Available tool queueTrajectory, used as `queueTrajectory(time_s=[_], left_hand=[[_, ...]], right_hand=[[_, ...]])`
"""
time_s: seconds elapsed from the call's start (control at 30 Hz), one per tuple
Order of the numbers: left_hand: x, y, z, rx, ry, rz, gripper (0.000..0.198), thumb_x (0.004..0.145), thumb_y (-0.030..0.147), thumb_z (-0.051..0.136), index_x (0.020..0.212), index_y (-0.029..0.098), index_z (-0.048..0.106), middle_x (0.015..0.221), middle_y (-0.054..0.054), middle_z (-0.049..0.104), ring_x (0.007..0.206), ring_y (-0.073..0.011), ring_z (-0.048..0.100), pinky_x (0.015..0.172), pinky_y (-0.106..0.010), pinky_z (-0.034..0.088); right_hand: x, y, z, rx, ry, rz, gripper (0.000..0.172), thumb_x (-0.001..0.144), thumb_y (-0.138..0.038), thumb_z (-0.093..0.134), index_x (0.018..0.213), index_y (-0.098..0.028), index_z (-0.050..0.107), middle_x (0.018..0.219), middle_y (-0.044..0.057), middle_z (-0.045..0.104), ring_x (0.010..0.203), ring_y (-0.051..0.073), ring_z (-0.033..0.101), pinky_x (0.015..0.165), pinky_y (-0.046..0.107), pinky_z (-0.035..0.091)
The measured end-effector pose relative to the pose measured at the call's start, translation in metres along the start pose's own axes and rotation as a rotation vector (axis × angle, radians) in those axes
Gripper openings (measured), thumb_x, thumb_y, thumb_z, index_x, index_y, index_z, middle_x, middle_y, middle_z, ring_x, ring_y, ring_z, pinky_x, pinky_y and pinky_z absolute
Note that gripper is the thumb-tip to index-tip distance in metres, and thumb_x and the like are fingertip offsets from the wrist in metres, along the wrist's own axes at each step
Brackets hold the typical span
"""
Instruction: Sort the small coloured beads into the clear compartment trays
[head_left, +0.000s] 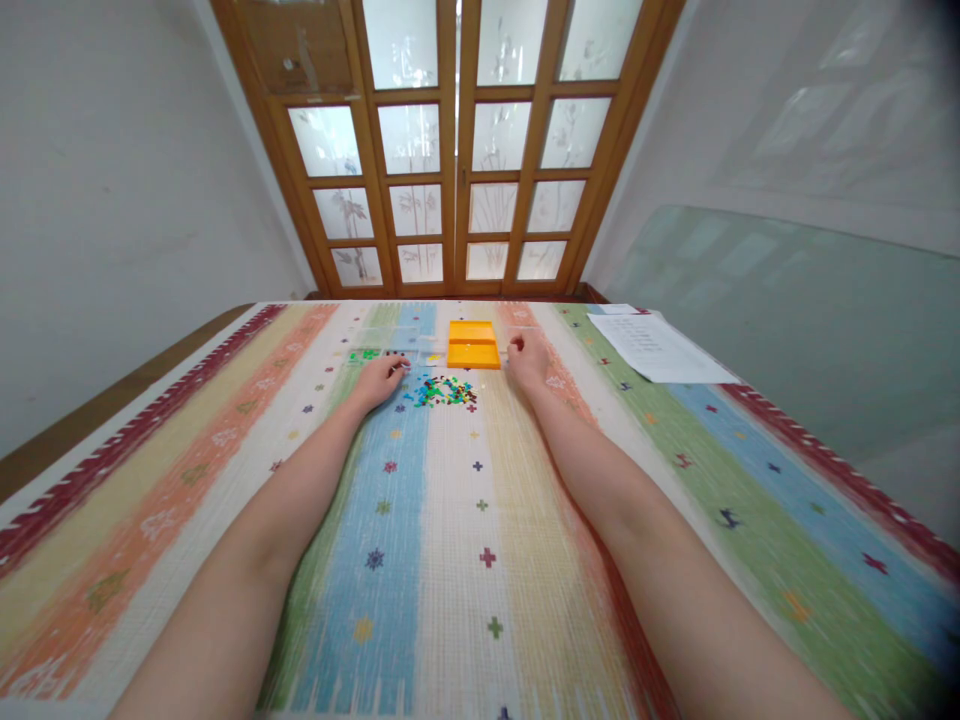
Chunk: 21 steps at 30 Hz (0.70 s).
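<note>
On the striped tablecloth, my left hand point(381, 380) rests at the front edge of a clear plastic box point(382, 340). Its fingers are curled together, and anything between them is too small to see. Green pieces point(365, 355) and dark red pieces point(397, 356) lie in separate parts of that box. Just right of an open orange box point(473, 355), my right hand point(527, 360) has its fingers bent in a pinch; what they hold, if anything, cannot be made out. A loose pile of small mixed-colour pieces point(446, 391) lies between the hands, nearer to me.
Yellow pieces point(433, 357) sit left of the orange box. Another clear box shows faintly behind my right hand. Printed paper sheets point(660, 347) lie at the far right. Beyond the tablecloth point(450, 560) stand wood-framed glass doors point(457, 180).
</note>
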<state>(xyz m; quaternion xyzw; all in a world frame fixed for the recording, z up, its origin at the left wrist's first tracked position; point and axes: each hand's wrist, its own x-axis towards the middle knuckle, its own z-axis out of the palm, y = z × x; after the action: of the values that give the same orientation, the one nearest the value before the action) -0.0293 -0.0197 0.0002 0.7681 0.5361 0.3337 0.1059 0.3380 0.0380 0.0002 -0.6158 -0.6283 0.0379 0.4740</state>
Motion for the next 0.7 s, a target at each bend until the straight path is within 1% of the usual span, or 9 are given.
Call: queueTrajectory(time_s=[0.1, 0.2, 0.3, 0.37, 0.5, 0.6, 0.7], left_hand=[[0.001, 0.006, 0.003, 0.022, -0.034, 0.051, 0.029, 0.095, 0.028, 0.054, 0.113, 0.025, 0.076, 0.106, -0.007, 0.077, 0.097, -0.0276, 0.068, 0.091, -0.04, 0.051], [0.001, 0.015, 0.005, 0.053, -0.048, 0.102, 0.028, 0.096, 0.028, 0.053, 0.112, 0.023, 0.076, 0.111, -0.009, 0.076, 0.103, -0.0283, 0.067, 0.097, -0.042, 0.05], [0.0, 0.03, 0.008, 0.087, -0.064, 0.172, 0.029, 0.098, 0.028, 0.052, 0.114, 0.023, 0.076, 0.115, -0.01, 0.073, 0.112, -0.0291, 0.064, 0.106, -0.046, 0.047], [-0.001, 0.042, 0.012, 0.091, -0.091, 0.228, 0.03, 0.099, 0.03, 0.052, 0.119, 0.023, 0.075, 0.121, -0.011, 0.072, 0.121, -0.0292, 0.061, 0.112, -0.048, 0.044], [-0.004, 0.06, 0.027, 0.091, -0.178, 0.337, 0.038, 0.102, 0.037, 0.052, 0.134, 0.024, 0.07, 0.141, -0.011, 0.066, 0.136, -0.0288, 0.055, 0.121, -0.049, 0.038], [-0.005, 0.064, 0.041, 0.132, -0.214, 0.342, 0.045, 0.104, 0.042, 0.049, 0.142, 0.023, 0.066, 0.15, -0.011, 0.062, 0.144, -0.0292, 0.05, 0.126, -0.049, 0.033], [-0.003, 0.065, 0.052, 0.173, -0.244, 0.342, 0.048, 0.106, 0.043, 0.044, 0.144, 0.022, 0.064, 0.151, -0.011, 0.062, 0.145, -0.0285, 0.05, 0.127, -0.048, 0.029]], right_hand=[[0.0, 0.001, 0.0, -0.017, -0.007, 0.015, 0.018, 0.086, -0.02, 0.051, 0.093, -0.021, 0.068, 0.095, 0.008, 0.071, 0.086, 0.025, 0.058, 0.077, 0.034, 0.044], [0.001, 0.002, 0.001, -0.025, -0.004, -0.006, 0.02, 0.085, -0.019, 0.051, 0.092, -0.021, 0.069, 0.1, 0.009, 0.071, 0.092, 0.025, 0.059, 0.083, 0.036, 0.045], [0.001, 0.0, 0.002, -0.009, -0.005, -0.051, 0.021, 0.084, -0.018, 0.05, 0.093, -0.021, 0.069, 0.105, 0.011, 0.071, 0.099, 0.027, 0.058, 0.09, 0.039, 0.046], [-0.001, -0.004, 0.002, 0.01, -0.021, -0.077, 0.022, 0.085, -0.018, 0.049, 0.093, -0.021, 0.069, 0.104, 0.011, 0.071, 0.1, 0.027, 0.058, 0.092, 0.04, 0.046], [-0.006, -0.016, 0.005, 0.035, -0.054, -0.167, 0.022, 0.088, -0.018, 0.049, 0.094, -0.02, 0.07, 0.102, 0.011, 0.072, 0.1, 0.028, 0.059, 0.093, 0.041, 0.046], [-0.011, -0.026, 0.01, 0.039, -0.087, -0.243, 0.021, 0.088, -0.018, 0.052, 0.096, -0.02, 0.071, 0.102, 0.012, 0.072, 0.101, 0.029, 0.06, 0.094, 0.042, 0.046], [-0.016, -0.033, 0.013, 0.047, -0.114, -0.292, 0.02, 0.089, -0.017, 0.053, 0.096, -0.02, 0.072, 0.102, 0.012, 0.071, 0.101, 0.03, 0.06, 0.094, 0.043, 0.046]])
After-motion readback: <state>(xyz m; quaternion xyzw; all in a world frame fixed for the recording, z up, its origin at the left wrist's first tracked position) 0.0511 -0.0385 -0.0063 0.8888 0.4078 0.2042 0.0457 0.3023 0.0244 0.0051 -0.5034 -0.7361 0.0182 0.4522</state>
